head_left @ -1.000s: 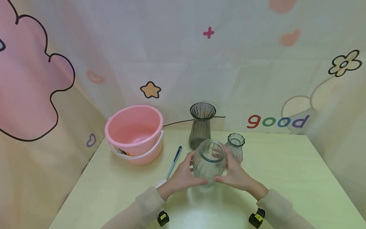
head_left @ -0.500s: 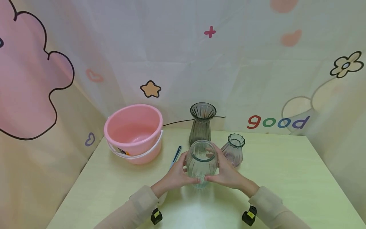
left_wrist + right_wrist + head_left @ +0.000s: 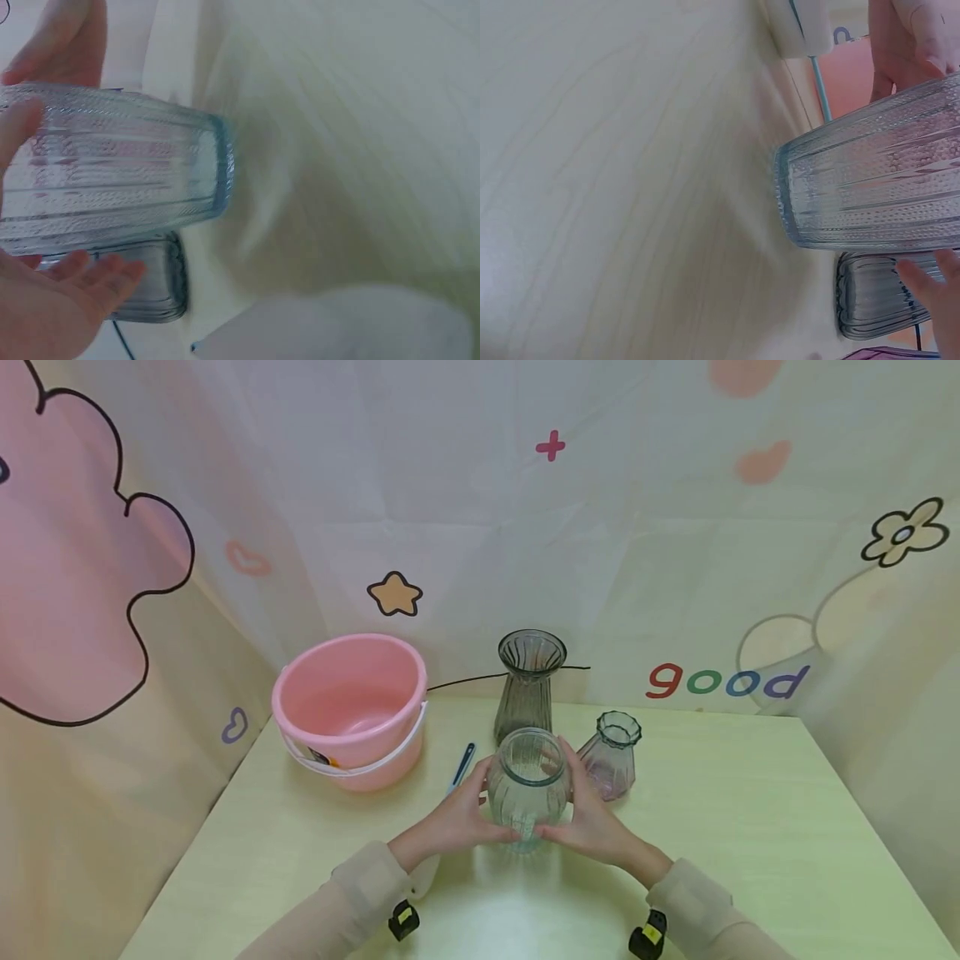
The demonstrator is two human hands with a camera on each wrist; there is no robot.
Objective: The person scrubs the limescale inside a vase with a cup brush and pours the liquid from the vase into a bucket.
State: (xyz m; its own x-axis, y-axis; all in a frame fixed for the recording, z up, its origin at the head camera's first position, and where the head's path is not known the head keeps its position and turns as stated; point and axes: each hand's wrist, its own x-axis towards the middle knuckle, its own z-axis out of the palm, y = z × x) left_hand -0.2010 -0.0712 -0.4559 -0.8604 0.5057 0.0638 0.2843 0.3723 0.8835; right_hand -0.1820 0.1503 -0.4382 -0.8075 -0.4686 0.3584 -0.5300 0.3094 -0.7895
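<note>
A clear ribbed glass vase with a round mouth is upright between both hands at the middle of the table. My left hand holds its left side and my right hand its right, thumbs toward me near the lower part. The far fingers are partly hidden behind the glass. In the left wrist view, the vase narrows to a bluish base. Close behind it stands a taller grey glass vase with a flared mouth. A smaller faceted vase, purplish at the bottom, stands just beyond my right hand.
At the back left sits a pink bucket with a white handle. A thin-handled tool with a white rounded head lies partly hidden under my left forearm. A printed curtain hangs behind the table.
Both hands have shifted left with the clear vase, mostly in the first half second. More of the small faceted vase shows now, and less of the thin-handled tool.
</note>
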